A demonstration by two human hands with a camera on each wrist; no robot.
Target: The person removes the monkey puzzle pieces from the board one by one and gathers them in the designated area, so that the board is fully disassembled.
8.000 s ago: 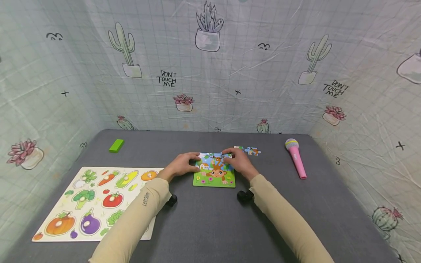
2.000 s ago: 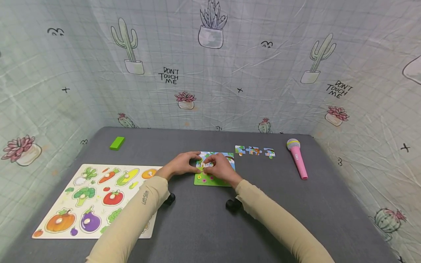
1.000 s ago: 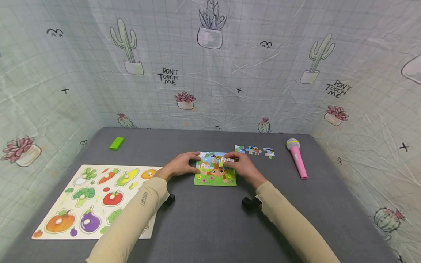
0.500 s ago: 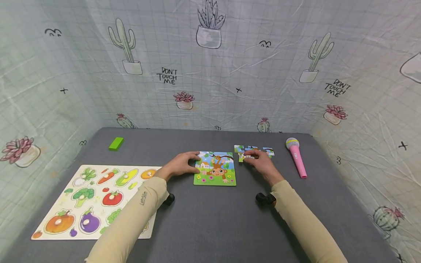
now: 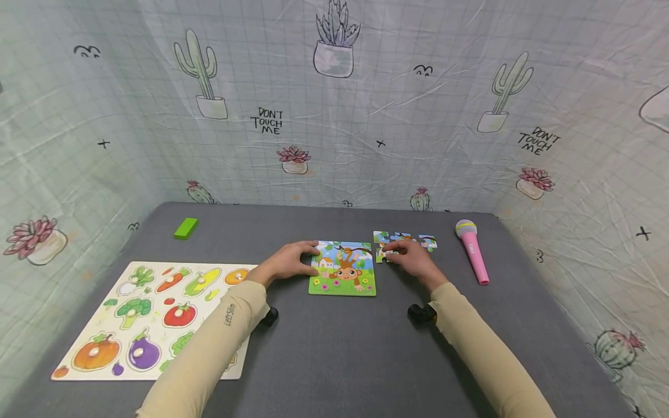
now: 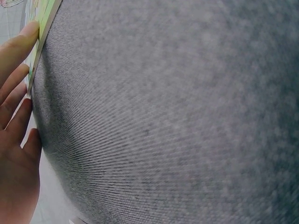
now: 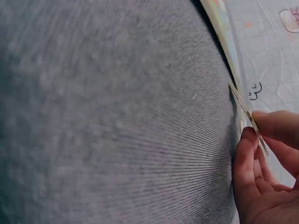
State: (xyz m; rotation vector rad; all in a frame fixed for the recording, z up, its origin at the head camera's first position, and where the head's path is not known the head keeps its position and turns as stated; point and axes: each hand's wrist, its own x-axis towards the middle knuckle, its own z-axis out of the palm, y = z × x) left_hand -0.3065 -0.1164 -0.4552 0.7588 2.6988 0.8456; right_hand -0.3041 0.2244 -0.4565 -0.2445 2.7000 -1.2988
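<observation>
A small puzzle board (image 5: 342,285) with a monkey picture lies mid-table. My left hand (image 5: 286,261) rests against its left edge, thumb and forefinger tips spread along that side. In the left wrist view, the fingertips of the left hand (image 6: 16,135) meet the board's rim (image 6: 46,28). To the right of the board, my right hand (image 5: 415,261) pinches a puzzle piece (image 5: 381,255). In the right wrist view the piece (image 7: 247,112) is edge-on and tilted between thumb and finger. Loose puzzle pieces (image 5: 380,236) lie just behind this hand, partly hidden by it.
A large vegetable peg puzzle (image 5: 112,325) lies at the left, partly under my left sleeve. A green block (image 5: 186,229) sits at the back left. On the right is a pink toy microphone (image 5: 474,255). A patterned cloth (image 5: 334,128) encloses the table.
My right hand has carried a puzzle piece from over the board's middle to the table right of it. Three loose pieces show behind, one more than eight seconds ago. The left hand stays put.
</observation>
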